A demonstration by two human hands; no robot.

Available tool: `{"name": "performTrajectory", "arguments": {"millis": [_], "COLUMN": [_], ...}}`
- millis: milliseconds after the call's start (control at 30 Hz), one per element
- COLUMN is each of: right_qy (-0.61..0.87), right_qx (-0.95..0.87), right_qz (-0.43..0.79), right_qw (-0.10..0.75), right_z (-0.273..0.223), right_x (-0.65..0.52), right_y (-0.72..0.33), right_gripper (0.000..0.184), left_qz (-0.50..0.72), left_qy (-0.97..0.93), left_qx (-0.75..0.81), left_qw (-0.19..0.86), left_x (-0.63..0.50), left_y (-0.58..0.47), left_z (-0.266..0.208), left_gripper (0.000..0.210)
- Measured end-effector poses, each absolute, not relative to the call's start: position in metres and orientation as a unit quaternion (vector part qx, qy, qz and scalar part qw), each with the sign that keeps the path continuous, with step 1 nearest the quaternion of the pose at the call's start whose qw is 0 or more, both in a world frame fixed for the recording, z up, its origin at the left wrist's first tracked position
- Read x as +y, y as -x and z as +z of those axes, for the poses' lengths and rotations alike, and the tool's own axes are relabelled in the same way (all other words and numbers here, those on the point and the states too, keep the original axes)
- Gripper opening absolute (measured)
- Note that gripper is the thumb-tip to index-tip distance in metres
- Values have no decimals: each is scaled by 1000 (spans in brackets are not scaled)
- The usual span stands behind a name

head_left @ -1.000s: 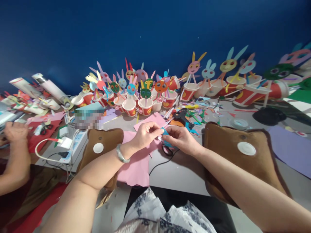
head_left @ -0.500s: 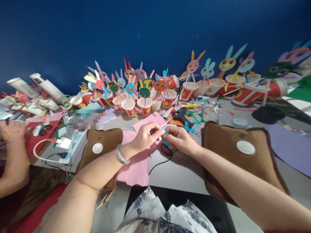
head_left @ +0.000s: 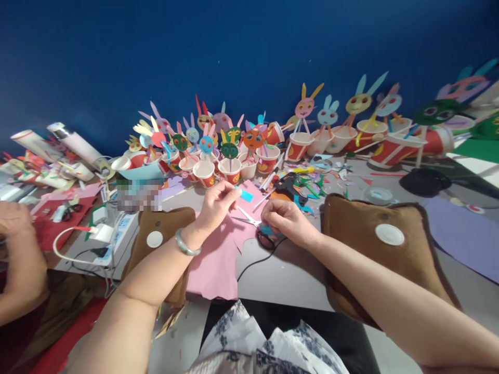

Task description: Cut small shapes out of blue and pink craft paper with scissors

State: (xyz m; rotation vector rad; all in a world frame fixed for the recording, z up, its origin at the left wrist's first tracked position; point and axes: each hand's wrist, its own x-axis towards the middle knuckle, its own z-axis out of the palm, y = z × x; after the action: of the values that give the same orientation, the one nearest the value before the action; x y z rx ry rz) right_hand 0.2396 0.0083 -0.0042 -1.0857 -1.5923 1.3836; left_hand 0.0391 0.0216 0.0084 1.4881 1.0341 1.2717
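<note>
My left hand (head_left: 221, 203) pinches a small bright blue paper strip (head_left: 245, 195) between thumb and fingertips, above pink paper. My right hand (head_left: 286, 221) is closed, its fingers curled together; what they hold, if anything, is hidden. Just below and between the hands lie scissors (head_left: 249, 219) with open blades and dark handles, partly over the pink paper (head_left: 214, 265). A thin pale stick (head_left: 263, 200) shows beside my right fingertips; whether they touch it I cannot tell. Blue paper (head_left: 275, 229) lies under my right hand.
Behind are several red-and-white paper cups (head_left: 230, 169) with paper rabbit figures. A black-and-orange glue gun (head_left: 290, 187) lies among paper scraps. Brown cushions (head_left: 358, 239) flank my arms. A power strip (head_left: 120, 234) and another person's arm (head_left: 23, 249) are at left.
My hands have moved apart. My left hand has shifted left and up with the blue strip, and the scissors' blades have come into view between the hands.
</note>
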Motion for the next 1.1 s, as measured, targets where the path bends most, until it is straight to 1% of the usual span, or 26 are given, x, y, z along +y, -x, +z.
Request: {"name": "performTrajectory", "arguments": {"millis": [67, 133, 200, 300, 467, 567, 967, 1033, 1100], "right_qy": [418, 405, 401, 416, 411, 406, 412, 412, 417], "right_qx": [-609, -599, -595, -599, -604, -605, -615, -614, -607], "right_qz": [556, 578, 584, 565, 563, 567, 551, 551, 549], "right_qw": [381, 379, 380, 386, 386, 383, 385, 387, 395], "right_z": [-5, -7, -7, -8, -7, -6, -3, -3, -4], "right_x": [9, 9, 9, 9, 9, 8, 11, 11, 11], "right_y": [-240, -241, -241, -241, -241, -241, -242, -243, -243], "right_gripper": [15, 27, 34, 35, 37, 39, 41, 39, 38], "left_qz": [506, 483, 461, 447, 421, 410, 442, 464, 514], "left_qy": [-606, -623, -642, -656, -640, -642, -594, -577, -534], "left_qx": [412, 403, 397, 394, 375, 388, 419, 424, 430], "left_qw": [455, 464, 466, 463, 522, 519, 526, 521, 516], "left_x": [22, 20, 18, 15, 14, 14, 18, 21, 27], "left_y": [-39, -41, -45, -49, -52, -53, -51, -48, -42], "left_z": [8, 5, 2, -2, -5, -4, 2, 3, 5], "left_gripper": [33, 32, 31, 32, 32, 30, 30, 29, 27]}}
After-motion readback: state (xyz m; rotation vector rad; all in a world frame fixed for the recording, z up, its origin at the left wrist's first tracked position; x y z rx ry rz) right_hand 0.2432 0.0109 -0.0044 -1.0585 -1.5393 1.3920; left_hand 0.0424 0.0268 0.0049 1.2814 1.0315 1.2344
